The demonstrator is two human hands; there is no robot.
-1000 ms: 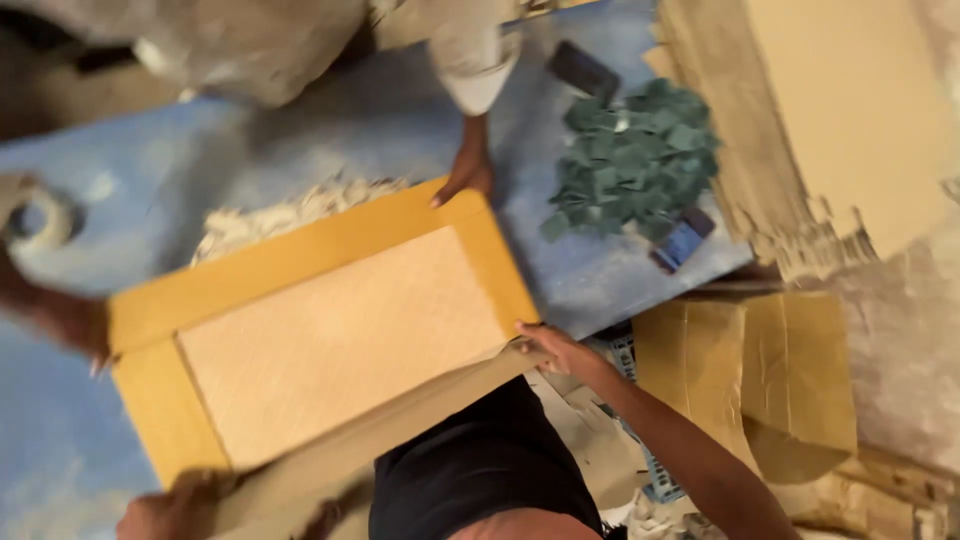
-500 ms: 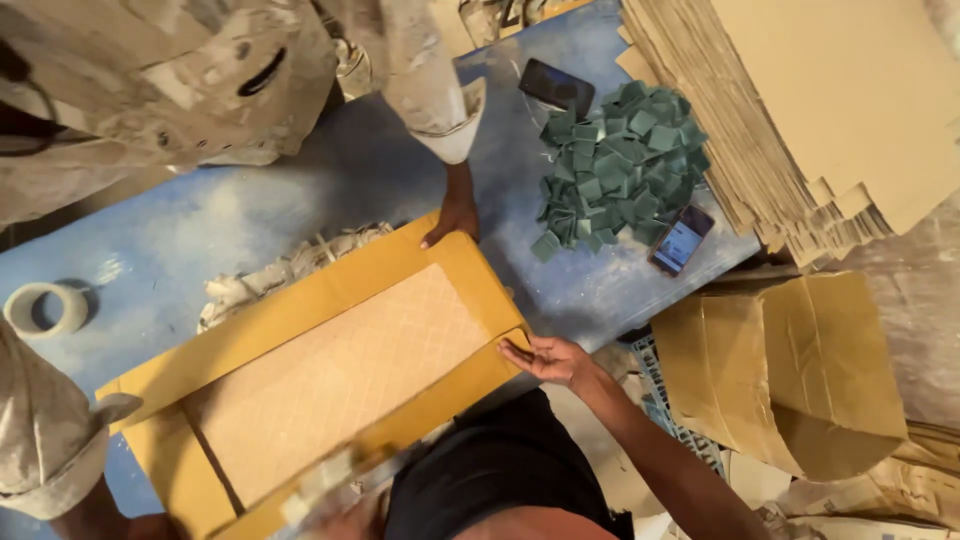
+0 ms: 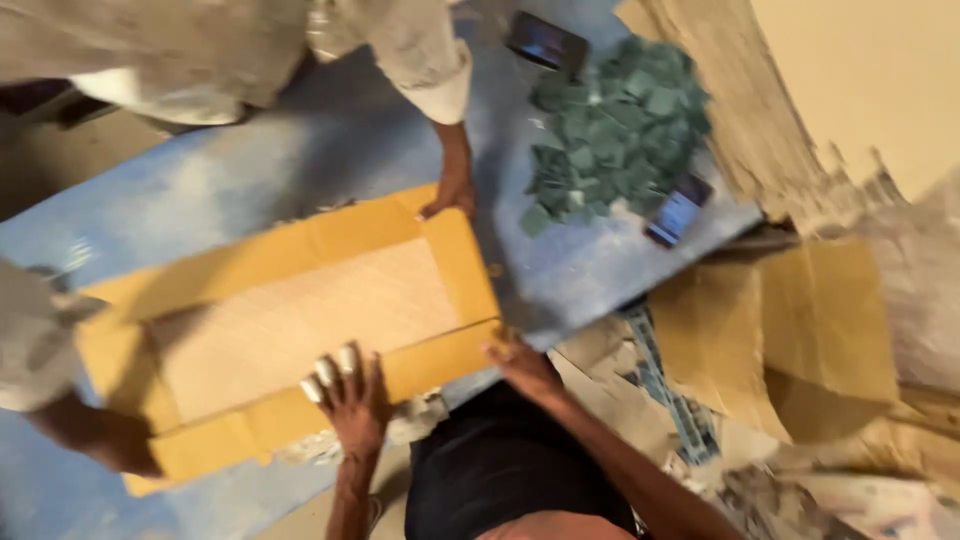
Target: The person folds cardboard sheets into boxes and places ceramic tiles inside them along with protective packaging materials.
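Open flat cardboard box (image 3: 300, 320) lies on the blue table (image 3: 300, 150), left of a heap of green tile pieces (image 3: 615, 130). Left hand (image 3: 345, 400) grips its near flap, fingers curled over the edge; right hand (image 3: 520, 362) pinches the near right corner. A co-worker's hand (image 3: 452, 192) presses the far corner, fingers together.

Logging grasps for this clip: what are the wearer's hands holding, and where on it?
Both grip the open cardboard box by its near flap: left hand mid-flap, right hand at the near right corner.
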